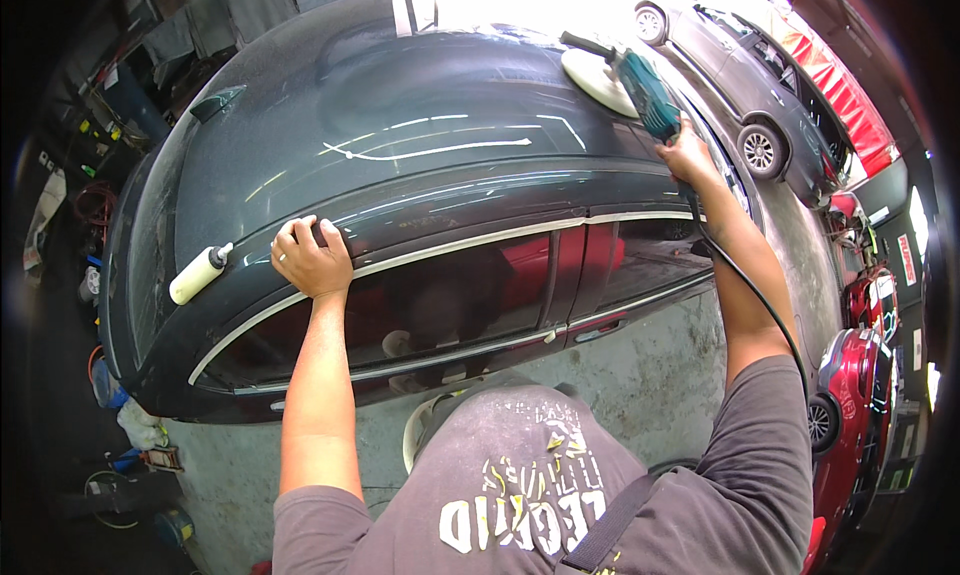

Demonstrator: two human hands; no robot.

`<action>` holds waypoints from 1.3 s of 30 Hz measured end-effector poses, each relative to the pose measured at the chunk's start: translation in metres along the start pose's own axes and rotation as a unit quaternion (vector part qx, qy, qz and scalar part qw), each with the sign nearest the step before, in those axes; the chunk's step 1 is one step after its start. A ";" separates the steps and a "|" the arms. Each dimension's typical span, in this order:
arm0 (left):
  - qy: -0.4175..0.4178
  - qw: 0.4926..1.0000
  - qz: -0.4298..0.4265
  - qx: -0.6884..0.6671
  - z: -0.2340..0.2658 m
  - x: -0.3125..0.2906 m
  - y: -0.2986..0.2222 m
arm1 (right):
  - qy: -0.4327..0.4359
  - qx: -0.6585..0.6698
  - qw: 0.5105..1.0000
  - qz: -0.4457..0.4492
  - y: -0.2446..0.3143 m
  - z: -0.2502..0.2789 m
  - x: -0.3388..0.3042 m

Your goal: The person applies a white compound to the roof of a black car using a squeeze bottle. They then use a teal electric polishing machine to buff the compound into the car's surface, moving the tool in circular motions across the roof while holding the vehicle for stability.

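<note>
A dark car's glossy roof [400,205] spreads out ahead of me. My right hand [688,153] is wrapped round the rear grip of a teal and black polishing machine [645,93] at the roof's far right. Its round pale pad [592,79] lies against the paint. A black cord [745,272] trails from the machine along my right forearm. My left hand [313,260] rests on the near roof edge above the side window, fingers bent and apart, holding nothing. A pale yellow squeeze bottle [198,277] lies on its side left of that hand.
White masking tape [455,247] follows the window trim. A shark-fin antenna [217,103] stands up at the roof's left. A grey car [740,70] is parked at the far right, a red car [850,405] at the near right. Tools and hoses clutter the left side.
</note>
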State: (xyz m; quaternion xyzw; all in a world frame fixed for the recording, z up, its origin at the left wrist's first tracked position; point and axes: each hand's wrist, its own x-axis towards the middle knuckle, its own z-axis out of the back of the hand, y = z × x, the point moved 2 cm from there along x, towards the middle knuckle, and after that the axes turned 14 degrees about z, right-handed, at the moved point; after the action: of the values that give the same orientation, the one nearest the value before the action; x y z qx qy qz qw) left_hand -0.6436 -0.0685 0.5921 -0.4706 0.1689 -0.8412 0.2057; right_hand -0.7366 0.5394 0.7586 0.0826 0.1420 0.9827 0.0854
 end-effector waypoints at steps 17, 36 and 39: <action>-0.001 1.000 0.004 0.020 0.001 -0.003 0.002 | 0.048 -0.032 0.990 0.131 0.076 -0.004 -0.054; -0.001 1.000 0.006 -0.001 -0.001 -0.002 0.005 | 0.057 -0.027 0.962 0.266 0.163 -0.032 -0.054; -0.005 1.000 0.001 -0.006 -0.003 -0.002 0.004 | 0.037 -0.024 0.973 0.226 0.110 -0.025 -0.042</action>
State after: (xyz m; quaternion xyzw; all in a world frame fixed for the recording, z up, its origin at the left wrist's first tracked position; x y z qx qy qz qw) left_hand -0.6442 -0.0703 0.5874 -0.4760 0.1739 -0.8374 0.2048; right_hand -0.7162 0.4208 0.7615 0.0741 0.0995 0.9821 -0.1420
